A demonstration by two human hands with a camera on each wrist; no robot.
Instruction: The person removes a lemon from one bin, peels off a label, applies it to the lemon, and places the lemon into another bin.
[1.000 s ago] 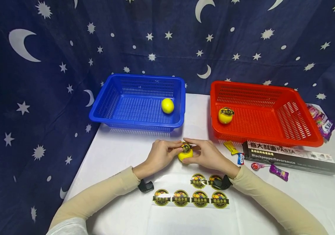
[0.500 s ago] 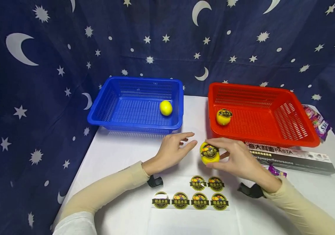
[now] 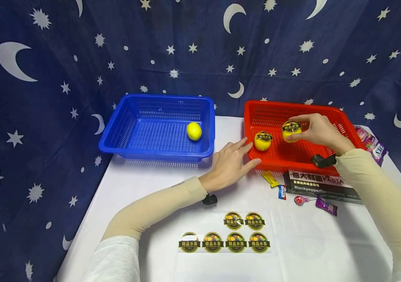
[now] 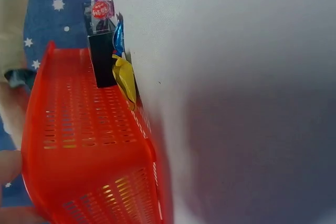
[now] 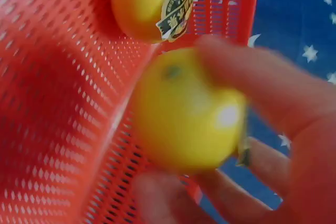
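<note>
My right hand [image 3: 318,131] pinches a yellow lemon [image 3: 291,135] between fingers and thumb, inside the red basket [image 3: 292,161]. A round black-and-gold sticker [image 3: 291,126] is on its side facing the head camera. Seen from the right wrist, the held lemon [image 5: 186,114] is blurred and shows a dark stem spot. Another stickered lemon [image 3: 262,141] rests at the left end of that basket. My left hand [image 3: 230,162] reaches to the basket's left rim, fingers spread and fingertips right at it. In the left wrist view, parts of its fingers [image 4: 9,166] show beside the rim.
A blue basket [image 3: 156,153] with one plain lemon [image 3: 194,131] stands at the back left. A sticker sheet [image 3: 224,250] lies in front. Right of it are a pasta box [image 3: 321,188], yellow candy [image 3: 270,179], blue candy [image 3: 282,192], lollipop [image 3: 299,200] and purple candy [image 3: 326,206].
My hands came apart; the right carried the stickered lemon rightward and away from me into the red basket. My left hand let go of it and moved right to the basket's rim.
</note>
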